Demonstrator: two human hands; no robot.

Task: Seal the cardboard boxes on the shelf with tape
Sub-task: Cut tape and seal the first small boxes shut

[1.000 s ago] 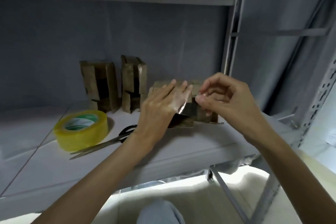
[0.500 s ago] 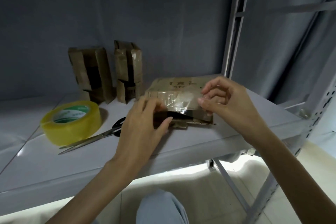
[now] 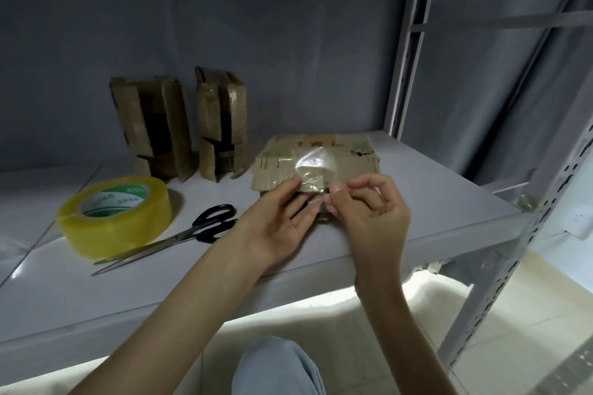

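Observation:
A flat cardboard box [image 3: 349,151] lies on the grey shelf [image 3: 433,202], its near side facing me. A clear strip of tape [image 3: 313,170] runs from the box top down over its front edge. My left hand [image 3: 276,228] holds the lower left part of the strip at the box's front, fingers against the cardboard. My right hand [image 3: 369,218] pinches the strip's lower right end between thumb and forefinger. Two more cardboard boxes, one at the left [image 3: 150,125] and one to its right [image 3: 221,119], stand upright at the back.
A yellowish tape roll [image 3: 115,215] lies on the shelf at the left, with black-handled scissors [image 3: 179,234] beside it. A metal upright [image 3: 407,42] stands at the back right, another post [image 3: 545,196] at the front right. My knee [image 3: 276,365] shows below the shelf edge.
Both hands have come down from the box top to its front edge, drawing the tape strip over the front. The view has tilted down and the box top now shows.

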